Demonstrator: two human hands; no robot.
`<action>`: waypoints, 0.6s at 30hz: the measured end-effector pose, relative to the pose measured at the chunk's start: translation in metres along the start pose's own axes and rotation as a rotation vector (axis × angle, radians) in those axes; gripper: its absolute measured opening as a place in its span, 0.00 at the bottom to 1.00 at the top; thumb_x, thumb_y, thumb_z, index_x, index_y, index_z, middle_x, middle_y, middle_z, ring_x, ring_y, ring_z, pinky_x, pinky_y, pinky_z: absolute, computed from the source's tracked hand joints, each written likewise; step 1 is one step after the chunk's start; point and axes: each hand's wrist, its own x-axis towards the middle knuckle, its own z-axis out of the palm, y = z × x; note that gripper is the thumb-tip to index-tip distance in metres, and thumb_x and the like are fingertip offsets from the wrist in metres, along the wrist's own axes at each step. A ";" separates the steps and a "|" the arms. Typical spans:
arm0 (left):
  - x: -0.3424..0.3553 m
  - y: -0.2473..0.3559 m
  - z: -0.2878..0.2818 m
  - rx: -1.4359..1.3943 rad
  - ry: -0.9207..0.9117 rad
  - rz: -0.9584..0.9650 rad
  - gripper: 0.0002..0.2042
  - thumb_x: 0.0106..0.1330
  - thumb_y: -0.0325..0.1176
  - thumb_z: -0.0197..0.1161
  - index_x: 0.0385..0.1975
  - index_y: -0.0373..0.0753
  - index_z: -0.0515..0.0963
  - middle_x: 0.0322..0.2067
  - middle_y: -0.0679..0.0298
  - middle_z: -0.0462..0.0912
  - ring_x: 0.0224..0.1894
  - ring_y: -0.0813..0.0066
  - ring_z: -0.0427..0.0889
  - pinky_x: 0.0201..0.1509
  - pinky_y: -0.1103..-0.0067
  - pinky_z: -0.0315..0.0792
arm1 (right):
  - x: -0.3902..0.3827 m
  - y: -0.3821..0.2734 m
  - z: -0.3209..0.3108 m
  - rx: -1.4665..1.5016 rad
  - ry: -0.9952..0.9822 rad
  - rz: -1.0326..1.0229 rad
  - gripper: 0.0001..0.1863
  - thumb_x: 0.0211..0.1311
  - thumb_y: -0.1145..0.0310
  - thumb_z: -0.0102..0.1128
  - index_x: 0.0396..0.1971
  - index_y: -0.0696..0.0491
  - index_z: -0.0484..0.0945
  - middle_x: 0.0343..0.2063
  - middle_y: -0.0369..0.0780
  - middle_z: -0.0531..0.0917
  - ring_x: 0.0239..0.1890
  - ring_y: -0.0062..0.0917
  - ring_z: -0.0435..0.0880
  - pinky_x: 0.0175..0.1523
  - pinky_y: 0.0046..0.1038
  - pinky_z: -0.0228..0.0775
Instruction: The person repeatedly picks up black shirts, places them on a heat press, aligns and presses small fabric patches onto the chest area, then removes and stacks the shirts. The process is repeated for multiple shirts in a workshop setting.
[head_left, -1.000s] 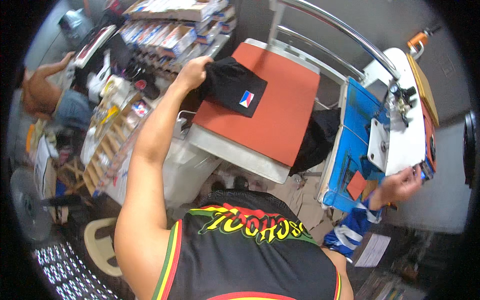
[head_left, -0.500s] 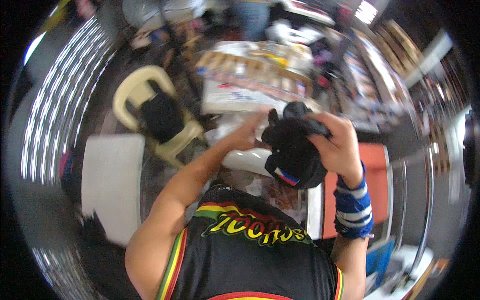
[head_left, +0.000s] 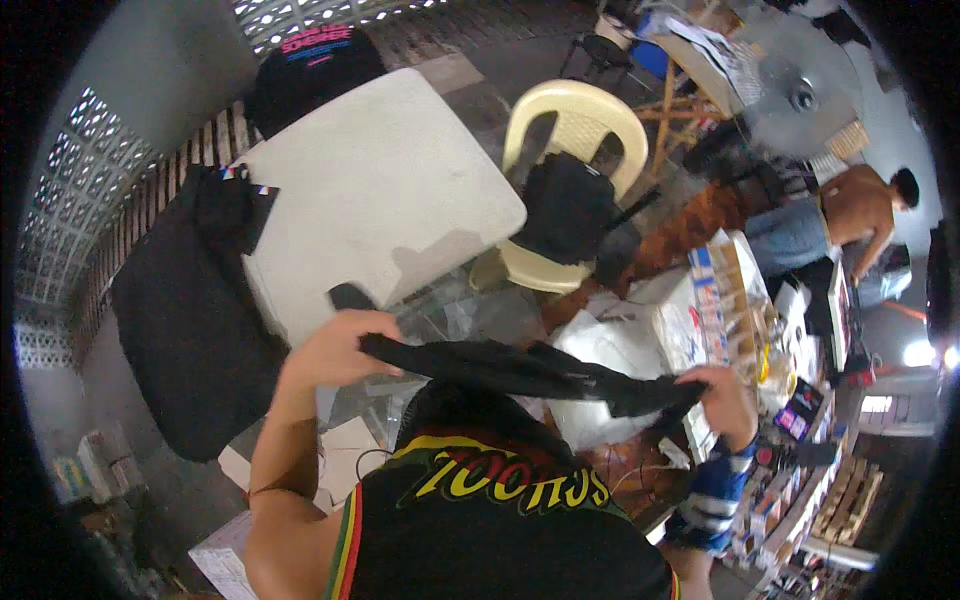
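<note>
A piece of black cloth, probably a garment, is stretched sideways in front of my chest. My left hand is closed on one end, with a flap of the cloth sticking up beyond it. My right hand grips the other end near its edge, and a blue and white striped band sits on that wrist. Ahead and to the left is a white table. Another black garment hangs over its left edge, with small coloured tags at its top.
Beyond the table, a cream plastic chair carries folded black cloth. Black cloth with pink print lies behind the table. At right are a sectioned box and a person. Cartons sit low at left.
My view has swung left toward the white table. The black cloth, bunched in my right hand before, is now drawn out long, and my left hand has taken hold of it.
</note>
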 end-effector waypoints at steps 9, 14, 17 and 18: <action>0.081 0.022 -0.204 1.108 1.189 0.091 0.24 0.59 0.37 0.76 0.55 0.37 0.80 0.56 0.50 0.82 0.61 0.46 0.78 0.66 0.60 0.72 | 0.343 -0.233 -0.044 -0.577 0.708 -0.811 0.26 0.63 0.67 0.70 0.61 0.53 0.79 0.59 0.50 0.82 0.64 0.48 0.78 0.70 0.43 0.69; 0.159 -0.106 -0.070 0.745 0.765 -0.044 0.29 0.68 0.48 0.68 0.65 0.40 0.75 0.69 0.48 0.71 0.73 0.44 0.66 0.79 0.47 0.54 | 0.307 -0.213 0.046 -0.251 0.042 -0.911 0.26 0.65 0.62 0.71 0.61 0.54 0.79 0.61 0.50 0.81 0.63 0.47 0.78 0.71 0.43 0.68; 0.169 -0.200 0.009 0.898 0.495 -0.320 0.34 0.76 0.55 0.56 0.77 0.45 0.62 0.79 0.49 0.53 0.81 0.44 0.49 0.82 0.45 0.42 | 0.277 -0.127 0.112 -0.358 -0.191 -0.620 0.22 0.63 0.60 0.70 0.54 0.54 0.81 0.51 0.49 0.83 0.55 0.47 0.81 0.59 0.47 0.75; 0.163 -0.224 0.028 0.902 0.311 -0.408 0.35 0.78 0.57 0.51 0.80 0.47 0.57 0.81 0.50 0.48 0.83 0.44 0.45 0.83 0.46 0.40 | 0.260 -0.085 0.127 -0.424 -0.288 -0.598 0.21 0.60 0.60 0.70 0.50 0.54 0.81 0.46 0.47 0.82 0.52 0.48 0.81 0.55 0.48 0.75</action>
